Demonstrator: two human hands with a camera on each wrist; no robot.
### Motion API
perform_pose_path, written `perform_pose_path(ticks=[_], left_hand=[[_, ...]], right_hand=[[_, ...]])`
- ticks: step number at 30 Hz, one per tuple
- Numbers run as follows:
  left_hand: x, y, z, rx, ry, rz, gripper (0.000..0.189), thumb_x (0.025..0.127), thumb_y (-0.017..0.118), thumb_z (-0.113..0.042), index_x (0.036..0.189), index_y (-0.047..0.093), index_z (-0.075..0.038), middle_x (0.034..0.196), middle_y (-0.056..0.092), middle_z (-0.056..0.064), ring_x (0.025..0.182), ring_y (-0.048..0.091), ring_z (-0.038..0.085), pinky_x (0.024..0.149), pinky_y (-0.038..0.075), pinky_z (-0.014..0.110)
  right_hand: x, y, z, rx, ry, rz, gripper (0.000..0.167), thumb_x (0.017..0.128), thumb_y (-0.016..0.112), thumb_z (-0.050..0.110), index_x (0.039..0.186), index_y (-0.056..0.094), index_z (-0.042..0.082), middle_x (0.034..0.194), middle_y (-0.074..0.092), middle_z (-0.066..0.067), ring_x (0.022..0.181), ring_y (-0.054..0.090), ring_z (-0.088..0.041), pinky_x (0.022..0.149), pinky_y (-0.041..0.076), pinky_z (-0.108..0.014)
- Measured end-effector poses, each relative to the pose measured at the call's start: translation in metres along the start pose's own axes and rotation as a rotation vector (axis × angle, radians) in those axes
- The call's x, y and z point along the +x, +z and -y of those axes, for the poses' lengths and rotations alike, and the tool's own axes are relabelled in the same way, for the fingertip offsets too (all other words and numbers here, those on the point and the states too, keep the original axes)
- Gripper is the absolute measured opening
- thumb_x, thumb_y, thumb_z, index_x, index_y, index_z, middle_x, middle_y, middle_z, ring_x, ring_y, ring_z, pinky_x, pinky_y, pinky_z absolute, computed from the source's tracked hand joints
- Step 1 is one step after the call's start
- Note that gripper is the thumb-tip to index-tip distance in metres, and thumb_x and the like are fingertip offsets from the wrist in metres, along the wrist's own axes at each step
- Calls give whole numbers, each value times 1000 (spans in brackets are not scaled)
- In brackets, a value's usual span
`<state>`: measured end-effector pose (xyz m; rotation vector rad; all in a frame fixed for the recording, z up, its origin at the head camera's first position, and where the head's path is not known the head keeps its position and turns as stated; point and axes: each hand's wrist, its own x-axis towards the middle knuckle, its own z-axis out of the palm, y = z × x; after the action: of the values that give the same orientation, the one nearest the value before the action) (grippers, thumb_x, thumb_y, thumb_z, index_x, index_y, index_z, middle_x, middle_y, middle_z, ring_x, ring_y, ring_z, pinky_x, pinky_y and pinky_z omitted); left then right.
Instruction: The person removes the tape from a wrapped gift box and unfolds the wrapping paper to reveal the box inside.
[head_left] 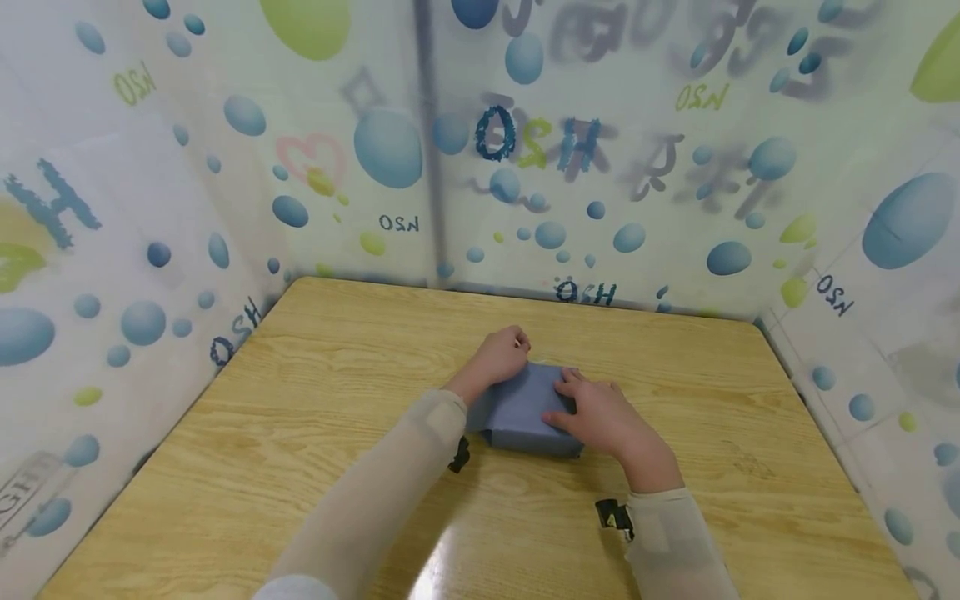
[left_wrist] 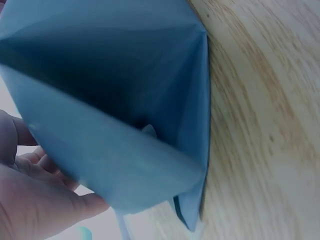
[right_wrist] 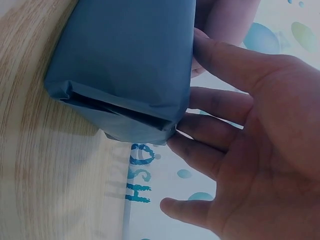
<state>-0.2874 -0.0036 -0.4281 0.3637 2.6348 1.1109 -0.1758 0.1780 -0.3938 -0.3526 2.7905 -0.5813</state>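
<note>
A box-shaped package in blue-grey wrapping paper lies on the table. My left hand is at its far left corner, fingers bent, and I cannot tell whether they pinch anything. In the left wrist view, a loose end flap of the paper gapes over folded-in sides, with the left fingers close behind its edge. My right hand rests on the package's right side, fingers spread and fairly straight. The right wrist view shows its fingertips along the package edge, near a folded end with a dark slit.
The wooden table reaches back to a wall curtain printed with blue and green drops and letters. Similar sheets hang at both sides. Dark straps hang near the wrists.
</note>
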Motion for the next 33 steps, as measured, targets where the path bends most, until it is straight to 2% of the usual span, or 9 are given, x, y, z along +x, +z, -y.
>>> perform_pose_path(ticks=[3, 5, 8, 11, 15, 22, 27, 30, 33], left_hand=[[-4, -3, -1, 19, 28, 27, 31, 114, 49, -28, 129, 66, -7, 120, 72, 11, 96, 65, 21, 81, 53, 35], [-9, -7, -1, 39, 63, 81, 36, 113, 53, -37, 133, 64, -10, 128, 71, 12, 110, 68, 23, 91, 57, 39], [-17, -12, -2, 58, 135, 185, 51, 107, 63, -46, 144, 58, -11, 142, 66, 15, 131, 65, 29, 105, 56, 46], [-24, -17, -3, 43, 168, 268, 70, 99, 75, -43, 156, 47, -12, 154, 58, 18, 143, 57, 33, 115, 50, 51], [-30, -24, -3, 22, 156, 313, 84, 92, 85, -31, 162, 40, -15, 159, 54, 20, 145, 54, 35, 119, 45, 54], [-44, -27, -2, 102, 98, 294, 87, 92, 86, -35, 163, 40, -16, 156, 57, 19, 143, 57, 35, 116, 49, 52], [-62, -17, -1, 117, 56, 267, 88, 92, 84, -43, 166, 39, -24, 164, 51, 12, 150, 51, 32, 120, 45, 52], [-69, -10, 0, 111, 45, 213, 86, 92, 83, -45, 164, 43, -20, 163, 52, 12, 149, 52, 32, 120, 45, 52], [-72, -5, -1, 103, 30, 155, 87, 91, 83, -46, 162, 45, -15, 159, 56, 15, 145, 55, 33, 118, 48, 52]], right_hand=[[0, 0, 0, -2, 3, 3, 66, 104, 70, 35, 156, 51, 1, 170, 34, -24, 156, 39, -46, 124, 21, -77], [1, 0, 1, -14, 1, 7, 66, 104, 70, 36, 156, 51, 0, 170, 35, -25, 156, 39, -46, 123, 22, -78], [2, 1, 2, -37, -2, 5, 67, 104, 70, 39, 156, 51, 1, 170, 36, -26, 155, 41, -45, 121, 24, -80], [2, 2, 1, -50, 0, -9, 68, 104, 70, 40, 156, 51, 1, 169, 38, -24, 154, 43, -44, 121, 24, -79], [2, 3, -4, -49, -6, -43, 68, 102, 72, 41, 156, 53, 3, 169, 38, -24, 154, 44, -45, 122, 29, -75], [1, 2, -13, -101, -15, -157, 57, 102, 74, 29, 150, 59, 2, 164, 45, -28, 147, 50, -49, 115, 46, -64], [-1, 3, -11, -157, 8, -215, 50, 104, 70, 27, 145, 62, 0, 158, 53, -27, 141, 57, -48, 112, 48, -64], [-2, 6, -7, -187, 7, -220, 52, 105, 68, 33, 145, 63, 0, 157, 54, -26, 141, 58, -46, 112, 47, -66], [-4, 8, -1, -188, 4, -186, 57, 105, 67, 39, 148, 61, 1, 160, 51, -25, 144, 56, -44, 113, 42, -72]])
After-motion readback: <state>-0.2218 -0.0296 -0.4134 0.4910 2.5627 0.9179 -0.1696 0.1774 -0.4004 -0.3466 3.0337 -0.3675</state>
